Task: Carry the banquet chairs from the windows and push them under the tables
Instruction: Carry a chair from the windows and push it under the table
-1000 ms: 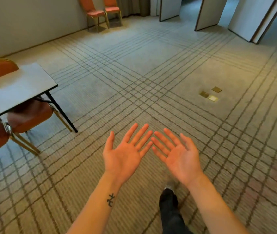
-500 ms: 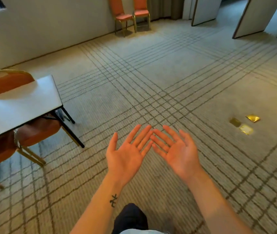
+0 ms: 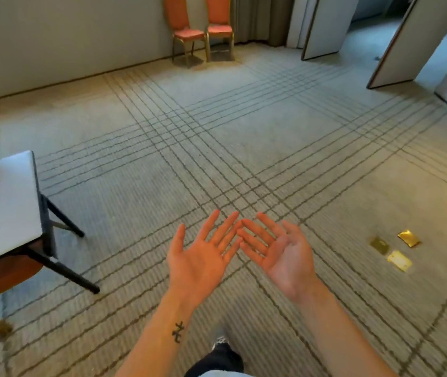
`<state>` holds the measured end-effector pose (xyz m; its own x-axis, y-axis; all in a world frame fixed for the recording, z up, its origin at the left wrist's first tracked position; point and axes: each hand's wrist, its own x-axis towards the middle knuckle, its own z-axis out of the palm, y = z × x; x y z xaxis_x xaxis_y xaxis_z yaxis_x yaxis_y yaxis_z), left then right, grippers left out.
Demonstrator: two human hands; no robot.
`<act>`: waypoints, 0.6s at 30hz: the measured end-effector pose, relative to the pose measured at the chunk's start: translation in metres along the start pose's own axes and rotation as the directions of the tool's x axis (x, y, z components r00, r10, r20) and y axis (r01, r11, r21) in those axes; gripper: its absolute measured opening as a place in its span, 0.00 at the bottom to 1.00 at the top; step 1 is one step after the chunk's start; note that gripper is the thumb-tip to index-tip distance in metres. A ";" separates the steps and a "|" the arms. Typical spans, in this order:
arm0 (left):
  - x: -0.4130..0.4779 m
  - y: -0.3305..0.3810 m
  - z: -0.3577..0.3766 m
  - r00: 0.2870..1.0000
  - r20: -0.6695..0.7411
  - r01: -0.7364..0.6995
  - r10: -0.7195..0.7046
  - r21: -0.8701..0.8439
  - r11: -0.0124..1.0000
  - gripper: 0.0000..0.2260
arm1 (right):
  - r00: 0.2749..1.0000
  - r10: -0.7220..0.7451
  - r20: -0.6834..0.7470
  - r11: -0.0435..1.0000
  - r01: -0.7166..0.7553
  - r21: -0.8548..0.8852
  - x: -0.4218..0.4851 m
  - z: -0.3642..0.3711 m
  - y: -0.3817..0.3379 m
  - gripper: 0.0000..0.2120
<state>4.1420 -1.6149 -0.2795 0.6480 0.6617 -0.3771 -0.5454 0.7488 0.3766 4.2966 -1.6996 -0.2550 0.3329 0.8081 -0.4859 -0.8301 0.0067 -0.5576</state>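
Both hands free: left hand (image 3: 200,257) and right hand (image 3: 279,254) are held out palm-up at 6 o'clock, fingers straight and spread, the fingertips of the two nearly meeting. Neither grasps anything.

Task objects: two orange-upholstered banquet chairs with gold metal frames stand side by side against the wall at 12 o'clock, well apart from the hands: left chair (image 3: 187,31), right chair (image 3: 219,25). I cannot tell whether their seats touch or only nearly do.

Destination: white rectangular surface on black folding legs (image 3: 2,202) at 9 o'clock. An orange tucked chair seat (image 3: 2,273) sits under its near edge at 8 o'clock.

Handling (judgement):
- The frame is probably rigid tube, with the seat and back padded. Not fragile.
- Weight is likely moderate, so one chair per trip with two hands.
- Metal tube may be smooth, while the fabric gives better friction.
- Suggested hold: one hand on the top of the backrest, the other under the front edge of the seat.
- The patterned carpet (image 3: 244,137) will resist dragging, so lift for the walk and slide only the last stretch.
- Chair legs could catch the surface's angled black legs, so line the chair up between them first.

Also noted: brass floor plates (image 3: 396,248) at 3 o'clock.
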 end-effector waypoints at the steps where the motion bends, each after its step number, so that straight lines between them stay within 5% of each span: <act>1: 0.025 0.015 0.009 1.000 0.008 0.004 -0.004 -0.009 1.000 0.32 | 1.000 -0.015 -0.005 1.000 0.015 0.011 0.022 0.012 -0.012 0.26; 10: 0.197 0.106 0.064 0.998 0.061 0.035 -0.034 -0.011 0.999 0.31 | 0.999 -0.043 0.004 0.997 0.043 0.059 0.189 0.083 -0.091 0.25; 18: 0.387 0.159 0.099 1.000 -0.028 -0.011 0.012 0.033 0.999 0.32 | 1.000 -0.002 0.001 1.000 0.002 0.015 0.388 0.108 -0.166 0.24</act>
<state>4.3586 -1.2438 -0.2812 0.6260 0.6717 -0.3963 -0.5351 0.7396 0.4083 4.5155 -1.3234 -0.2780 0.3342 0.8088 -0.4838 -0.8361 0.0176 -0.5482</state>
